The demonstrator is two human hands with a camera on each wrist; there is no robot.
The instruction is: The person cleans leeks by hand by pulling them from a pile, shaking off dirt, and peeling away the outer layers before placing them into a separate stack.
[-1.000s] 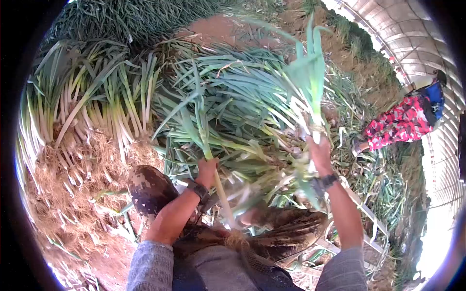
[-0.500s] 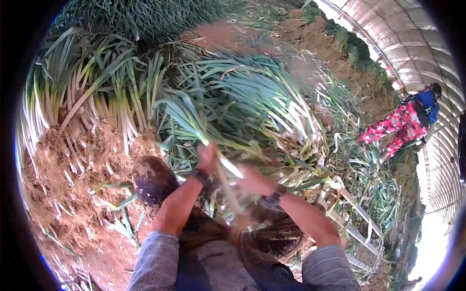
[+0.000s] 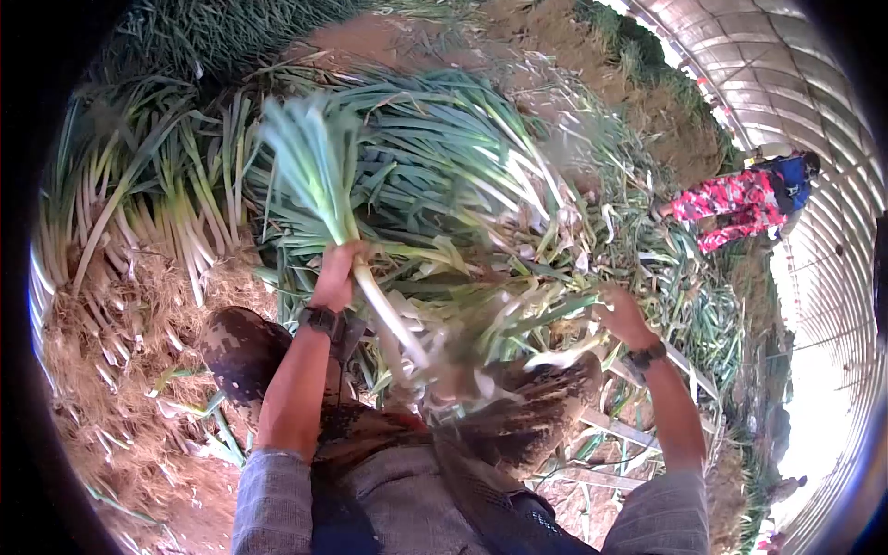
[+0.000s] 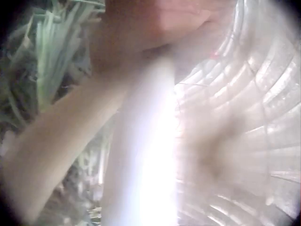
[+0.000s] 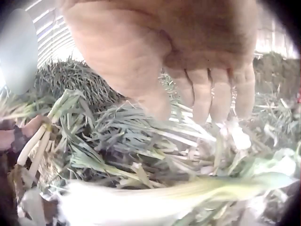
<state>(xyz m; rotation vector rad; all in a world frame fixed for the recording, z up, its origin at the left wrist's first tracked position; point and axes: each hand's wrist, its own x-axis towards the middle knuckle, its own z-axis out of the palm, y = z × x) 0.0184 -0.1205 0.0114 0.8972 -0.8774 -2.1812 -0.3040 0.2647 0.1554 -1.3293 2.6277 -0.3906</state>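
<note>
My left hand [image 3: 338, 275] grips green onions [image 3: 390, 313] midway along, their leaves fanning up past the fist. Two pale stalks [image 4: 146, 155] run down from that hand in the left wrist view; their lower ends blur near the lap in the head view. Out to the right, my right hand [image 3: 626, 317] is apart from the left. In the right wrist view its palm faces the camera and its fingers [image 5: 202, 96] extend without curling round anything. A loose, blurred pale stalk or leaf sheath [image 5: 174, 200] passes just below it, over stripped leaves.
Green onions [image 3: 171, 203] with bushy roots lie in a row at left. A heap of them [image 3: 444, 139] lies ahead. Near the right knee is a slatted frame [image 3: 618, 430]. Another person [image 3: 740, 203] stands at right under the greenhouse cover [image 3: 758, 65].
My right hand came in from the right to the stalks by my left hand, then swung back out right. The left hand moved up and left, still gripping the onions.
</note>
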